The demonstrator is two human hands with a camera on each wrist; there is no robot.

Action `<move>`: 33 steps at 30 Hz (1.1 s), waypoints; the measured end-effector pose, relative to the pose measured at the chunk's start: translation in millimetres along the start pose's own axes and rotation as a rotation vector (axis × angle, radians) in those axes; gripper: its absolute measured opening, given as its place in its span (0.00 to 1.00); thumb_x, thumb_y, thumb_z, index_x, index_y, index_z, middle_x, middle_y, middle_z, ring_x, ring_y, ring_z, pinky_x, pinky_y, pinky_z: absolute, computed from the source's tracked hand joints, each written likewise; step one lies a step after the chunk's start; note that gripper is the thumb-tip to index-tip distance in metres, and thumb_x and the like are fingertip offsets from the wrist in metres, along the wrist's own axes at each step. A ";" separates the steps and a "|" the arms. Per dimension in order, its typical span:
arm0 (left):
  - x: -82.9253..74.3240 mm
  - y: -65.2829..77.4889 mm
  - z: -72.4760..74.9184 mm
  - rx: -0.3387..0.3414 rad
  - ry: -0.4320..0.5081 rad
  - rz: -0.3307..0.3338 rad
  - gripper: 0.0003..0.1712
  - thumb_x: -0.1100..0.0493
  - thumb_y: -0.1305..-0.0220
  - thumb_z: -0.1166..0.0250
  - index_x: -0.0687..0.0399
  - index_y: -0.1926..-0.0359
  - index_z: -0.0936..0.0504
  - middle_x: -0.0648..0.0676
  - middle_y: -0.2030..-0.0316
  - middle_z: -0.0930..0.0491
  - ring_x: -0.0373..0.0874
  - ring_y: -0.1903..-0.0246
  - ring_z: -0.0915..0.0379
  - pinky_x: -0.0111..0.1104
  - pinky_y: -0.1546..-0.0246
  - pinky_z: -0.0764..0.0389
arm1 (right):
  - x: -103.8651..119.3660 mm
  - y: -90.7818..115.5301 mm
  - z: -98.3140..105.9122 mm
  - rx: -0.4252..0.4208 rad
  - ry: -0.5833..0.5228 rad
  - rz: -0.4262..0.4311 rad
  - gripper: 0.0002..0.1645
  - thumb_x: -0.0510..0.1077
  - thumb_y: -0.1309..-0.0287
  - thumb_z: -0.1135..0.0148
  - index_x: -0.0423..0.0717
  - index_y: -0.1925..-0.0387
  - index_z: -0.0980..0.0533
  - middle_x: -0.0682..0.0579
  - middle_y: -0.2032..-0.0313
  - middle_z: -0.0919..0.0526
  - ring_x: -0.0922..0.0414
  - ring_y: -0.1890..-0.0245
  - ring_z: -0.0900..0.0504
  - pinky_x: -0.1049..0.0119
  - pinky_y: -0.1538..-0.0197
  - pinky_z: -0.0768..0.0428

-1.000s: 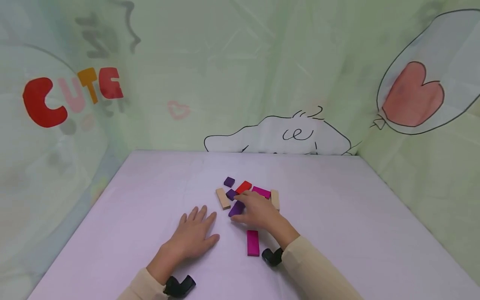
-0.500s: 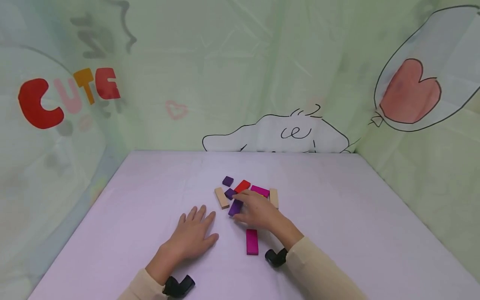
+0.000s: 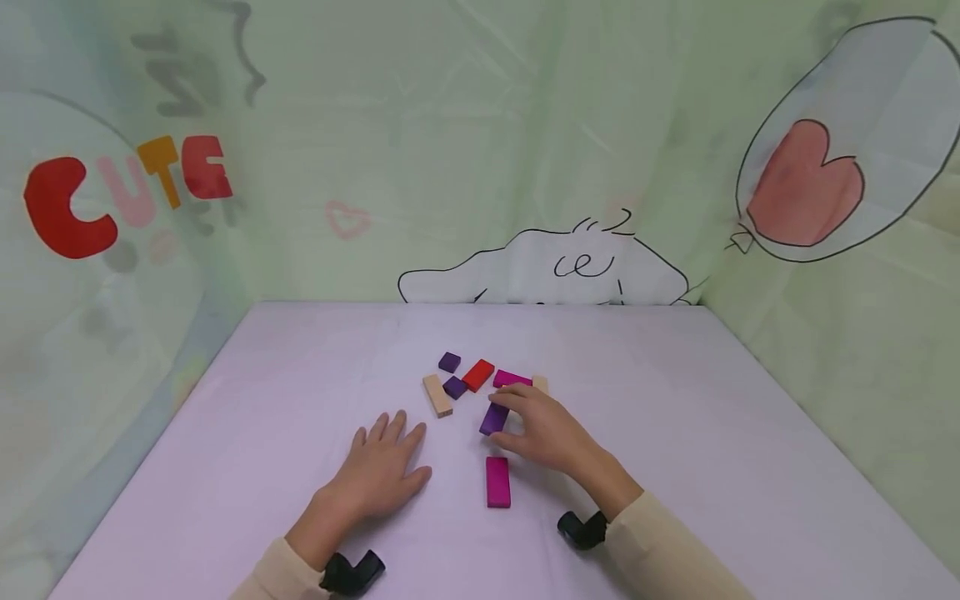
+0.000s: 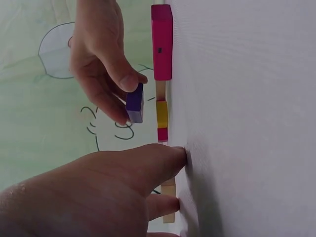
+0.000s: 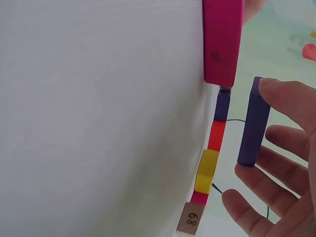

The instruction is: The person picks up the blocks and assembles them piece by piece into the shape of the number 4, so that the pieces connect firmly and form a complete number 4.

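My right hand [image 3: 551, 432] pinches a purple wooden block [image 3: 493, 419] between thumb and fingers. In the right wrist view that purple block [image 5: 254, 126] is held clear above the tabletop, thumb at one end and a fingertip at the other. My left hand [image 3: 381, 473] rests on the table with fingers spread, left of the blocks. A magenta block [image 3: 498, 482] lies between the hands, nearest to me. Behind the right hand, a yellow block [image 5: 206, 171] shows in the right wrist view; the hand hides it in the head view.
Farther back lie a red block [image 3: 478, 375], two purple blocks, one at the back [image 3: 450, 362] and one nearer [image 3: 454, 387], a plain wood block [image 3: 437, 395], another magenta block [image 3: 512, 378] and a second plain block [image 3: 540, 383]. A printed curtain [image 3: 337, 125] surrounds the white table [image 3: 675, 433].
My right hand has lifted the purple block from among the others and carried it to the right, toward me. The left hand keeps its place on the table.
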State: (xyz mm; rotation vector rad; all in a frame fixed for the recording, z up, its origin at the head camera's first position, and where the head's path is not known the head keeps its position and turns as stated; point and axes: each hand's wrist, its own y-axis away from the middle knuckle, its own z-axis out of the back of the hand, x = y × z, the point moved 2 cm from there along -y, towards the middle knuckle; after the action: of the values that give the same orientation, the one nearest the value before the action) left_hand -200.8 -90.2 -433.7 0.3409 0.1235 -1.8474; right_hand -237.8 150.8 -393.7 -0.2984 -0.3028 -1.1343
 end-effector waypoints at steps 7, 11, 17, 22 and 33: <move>-8.9 5.0 1.1 0.055 -0.007 -0.049 0.39 0.40 0.31 0.36 0.52 0.25 0.29 0.64 0.23 0.38 0.68 0.22 0.47 0.68 0.27 0.44 | -10.1 5.0 -1.4 -0.017 -0.018 0.020 0.33 0.47 0.42 0.24 0.46 0.36 0.21 0.44 0.35 0.21 0.45 0.33 0.24 0.46 0.37 0.19; -16.1 9.8 1.2 0.107 -0.008 -0.086 0.39 0.39 0.32 0.35 0.50 0.26 0.29 0.62 0.23 0.36 0.66 0.22 0.46 0.67 0.27 0.42 | -13.2 4.7 -4.1 -0.010 -0.061 0.019 0.32 0.46 0.42 0.24 0.47 0.36 0.20 0.44 0.35 0.22 0.45 0.32 0.25 0.45 0.36 0.19; -26.9 17.1 -1.0 0.154 0.026 -0.185 0.40 0.38 0.32 0.36 0.44 0.24 0.31 0.57 0.23 0.35 0.61 0.23 0.43 0.65 0.28 0.39 | -14.7 3.4 -7.4 0.017 -0.091 0.034 0.31 0.45 0.42 0.24 0.49 0.36 0.20 0.45 0.34 0.22 0.44 0.32 0.25 0.45 0.36 0.20; -35.1 22.0 -5.2 0.137 0.059 -0.357 0.41 0.38 0.29 0.38 0.39 0.21 0.37 0.51 0.20 0.40 0.54 0.22 0.42 0.57 0.27 0.33 | -14.5 2.0 -8.8 0.030 -0.110 0.060 0.31 0.43 0.42 0.24 0.47 0.37 0.20 0.45 0.35 0.21 0.43 0.32 0.25 0.44 0.36 0.20; -51.1 29.5 -12.3 0.190 0.014 -0.474 0.43 0.30 0.28 0.45 0.35 0.19 0.43 0.42 0.18 0.47 0.55 0.20 0.49 0.61 0.27 0.37 | -16.6 0.4 -8.0 0.085 -0.161 0.067 0.27 0.42 0.41 0.25 0.47 0.39 0.18 0.46 0.36 0.20 0.43 0.32 0.24 0.45 0.36 0.19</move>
State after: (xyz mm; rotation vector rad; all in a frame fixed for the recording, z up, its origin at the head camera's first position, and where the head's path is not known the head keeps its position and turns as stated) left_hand -157.2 -49.0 -427.7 0.4871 0.0389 -2.3339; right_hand -243.2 161.8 -407.5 -0.3226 -0.4784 -1.0304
